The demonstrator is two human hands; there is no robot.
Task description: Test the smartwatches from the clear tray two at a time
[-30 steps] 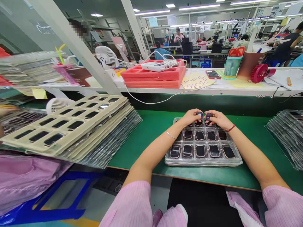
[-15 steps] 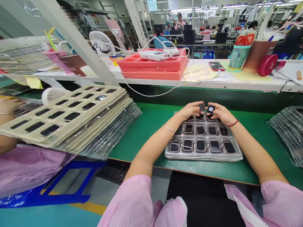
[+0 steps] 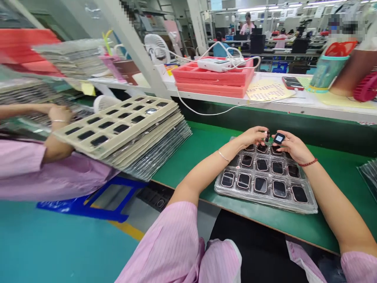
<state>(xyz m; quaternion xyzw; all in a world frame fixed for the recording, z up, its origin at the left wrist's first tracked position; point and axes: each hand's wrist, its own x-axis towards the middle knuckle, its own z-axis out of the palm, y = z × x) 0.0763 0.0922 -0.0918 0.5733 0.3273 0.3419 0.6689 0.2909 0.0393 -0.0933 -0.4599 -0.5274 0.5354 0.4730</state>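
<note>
Over the back row of a clear plastic tray (image 3: pixel 265 202), my left hand (image 3: pixel 253 136) pinches a small dark watch-like piece (image 3: pixel 267 136), seen nearly edge-on. Just to its right, my right hand (image 3: pixel 294 146) holds a dark square watch piece (image 3: pixel 279 138) with a white code label facing up. The two pieces are close together but apart. Rows of dark square watch pieces with thin metallic rims, such as the front-left one (image 3: pixel 227 179), lie in the tray's pockets on the green table (image 3: pixel 203 137).
At the left stands a tall stack of cream trays (image 3: pixel 118 118) with dark pieces, and beyond it another person's hand (image 3: pixel 60 114). A shelf (image 3: pixel 212 94) behind bears red foam trays (image 3: pixel 212 84), a phone (image 3: pixel 293 83) and a teal cup (image 3: pixel 328 74). Clear trays (image 3: pixel 368 177) sit at the right edge.
The view has swung left, so things appear farther right. The piece in my left hand has turned from face-on to nearly edge-on. The other person's hand shows more fully.
</note>
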